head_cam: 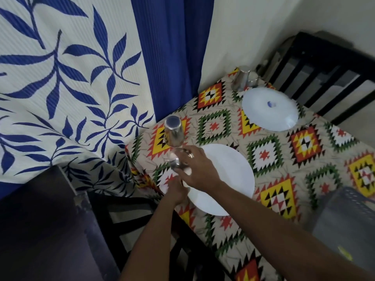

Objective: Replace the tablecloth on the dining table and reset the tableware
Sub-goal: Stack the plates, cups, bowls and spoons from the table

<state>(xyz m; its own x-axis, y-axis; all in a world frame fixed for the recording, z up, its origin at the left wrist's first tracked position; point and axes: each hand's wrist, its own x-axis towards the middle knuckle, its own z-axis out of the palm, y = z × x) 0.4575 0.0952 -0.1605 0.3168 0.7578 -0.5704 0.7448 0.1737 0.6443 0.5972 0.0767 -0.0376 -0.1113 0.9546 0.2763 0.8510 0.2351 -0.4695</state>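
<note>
Hands over patterned tablecloth (269,157): right hand (197,169) grips small steel item (176,163) beside white plate (229,175); left hand (174,192) grip unclear; inverted steel tumbler (174,132) stands nearby

- The small shiny metal object (176,163) under the right hand (197,168) is blurred — what it is cannot be told.
- The left hand (175,192) is partly hidden by the right one.
- The dark grey perforated plastic basket (349,218) is cut off at the right edge.
</note>
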